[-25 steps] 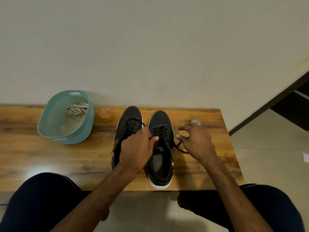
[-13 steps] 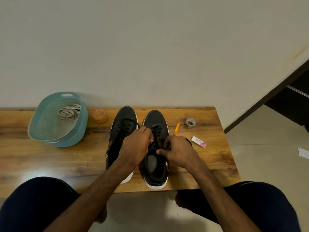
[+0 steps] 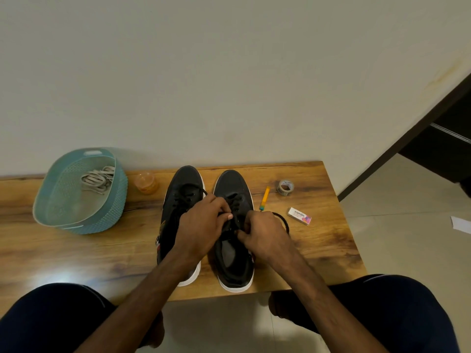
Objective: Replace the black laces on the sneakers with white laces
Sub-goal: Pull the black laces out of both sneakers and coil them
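Left hand [image 3: 204, 224] and right hand [image 3: 266, 236] pinched the black lace [image 3: 284, 221] of the right sneaker [image 3: 233, 184] (eyelets partly hidden); a tape roll [image 3: 285, 187] stood near the table's [image 3: 318, 243] far edge.

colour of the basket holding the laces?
Teal: the oval plastic basket, seen best in head view.

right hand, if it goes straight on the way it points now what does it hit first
The right hand points up-left, so probably the left hand, close by over the black lace of the sneaker; depth between them is unclear.
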`<state>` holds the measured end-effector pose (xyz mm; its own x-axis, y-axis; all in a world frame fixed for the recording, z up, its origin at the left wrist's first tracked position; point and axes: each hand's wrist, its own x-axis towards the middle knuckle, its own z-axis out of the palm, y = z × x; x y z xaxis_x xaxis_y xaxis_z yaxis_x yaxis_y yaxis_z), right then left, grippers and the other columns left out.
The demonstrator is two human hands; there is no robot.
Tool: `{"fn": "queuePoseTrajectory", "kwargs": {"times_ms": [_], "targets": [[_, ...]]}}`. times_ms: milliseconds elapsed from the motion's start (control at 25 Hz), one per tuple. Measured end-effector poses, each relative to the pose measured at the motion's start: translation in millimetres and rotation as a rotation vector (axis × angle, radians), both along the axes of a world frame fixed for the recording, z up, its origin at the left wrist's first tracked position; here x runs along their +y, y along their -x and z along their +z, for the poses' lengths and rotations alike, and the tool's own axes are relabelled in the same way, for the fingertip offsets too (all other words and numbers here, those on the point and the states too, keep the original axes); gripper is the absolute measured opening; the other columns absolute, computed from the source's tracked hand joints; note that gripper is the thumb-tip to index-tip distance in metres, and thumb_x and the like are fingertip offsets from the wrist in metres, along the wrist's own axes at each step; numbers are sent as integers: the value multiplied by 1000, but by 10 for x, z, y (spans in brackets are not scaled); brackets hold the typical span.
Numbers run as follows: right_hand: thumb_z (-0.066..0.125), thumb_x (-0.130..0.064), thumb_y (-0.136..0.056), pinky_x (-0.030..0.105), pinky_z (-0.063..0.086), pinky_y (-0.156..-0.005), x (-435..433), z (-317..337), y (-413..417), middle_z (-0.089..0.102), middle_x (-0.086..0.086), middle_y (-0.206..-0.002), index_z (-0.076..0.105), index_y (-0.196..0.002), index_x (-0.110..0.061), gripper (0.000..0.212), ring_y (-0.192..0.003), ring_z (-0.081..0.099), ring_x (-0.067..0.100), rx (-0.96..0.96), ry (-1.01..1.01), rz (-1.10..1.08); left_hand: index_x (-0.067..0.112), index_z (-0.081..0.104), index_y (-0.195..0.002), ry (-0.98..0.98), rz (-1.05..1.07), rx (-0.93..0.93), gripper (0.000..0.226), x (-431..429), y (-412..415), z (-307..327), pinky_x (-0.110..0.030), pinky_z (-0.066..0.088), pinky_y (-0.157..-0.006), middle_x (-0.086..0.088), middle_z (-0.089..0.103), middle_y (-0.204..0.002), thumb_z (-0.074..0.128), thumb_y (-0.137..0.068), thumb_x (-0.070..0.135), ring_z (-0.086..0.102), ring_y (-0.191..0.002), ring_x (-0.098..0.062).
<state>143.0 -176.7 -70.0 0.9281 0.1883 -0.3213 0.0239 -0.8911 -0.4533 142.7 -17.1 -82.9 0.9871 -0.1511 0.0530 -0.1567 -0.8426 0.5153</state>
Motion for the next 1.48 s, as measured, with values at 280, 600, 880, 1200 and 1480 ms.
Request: {"fn": "queuePoseTrajectory", "kwargs": {"times_ms": [280,600,880,1200,1480], "targets": [[66,-30,-90,29,40,-64,-22,-18,11,65,7,-92,65,-95,-11,19,-84,62,25,-5,-17,-59,10,61,-102,860,455,360,10,146,-152,17,-19,42,-49,-3,68,-90,53,-100,16,58,-63,-7],[66,-33,-90,30,43,-66,-30,8,7,65,7,-95,65,-95,-12,22,-88,63,25,12,-19,-53,30,67,-92,132,138,62,6,61,-47,-72,-23,52,-72,15,67,-87,63,-93,35,62,-81,0],[67,-32,-90,29,40,-65,-52,43,18,65,8,-95,66,-94,-11,22,-90,63,26,34,-53,-86,20,65,-102,591,423,162,13,197,-143,93,-25,51,-66,10,69,-91,57,-98,30,59,-70,-3],[66,-33,-91,30,44,-68,-26,63,12,65,8,-99,66,-100,-13,23,-93,63,25,54,-18,-70,30,69,-112,-134,24,-72,19,65,-14,39,-22,48,-74,12,64,-109,57,-97,32,60,-94,-6],[61,-47,-93,36,50,-75,-25,76,74,66,6,-105,59,-108,-16,34,-94,64,26,-64,83,12,25,69,-101,131,408,-107,13,338,-166,211,-22,41,-59,9,68,-97,59,-96,31,62,-83,-9]]}}
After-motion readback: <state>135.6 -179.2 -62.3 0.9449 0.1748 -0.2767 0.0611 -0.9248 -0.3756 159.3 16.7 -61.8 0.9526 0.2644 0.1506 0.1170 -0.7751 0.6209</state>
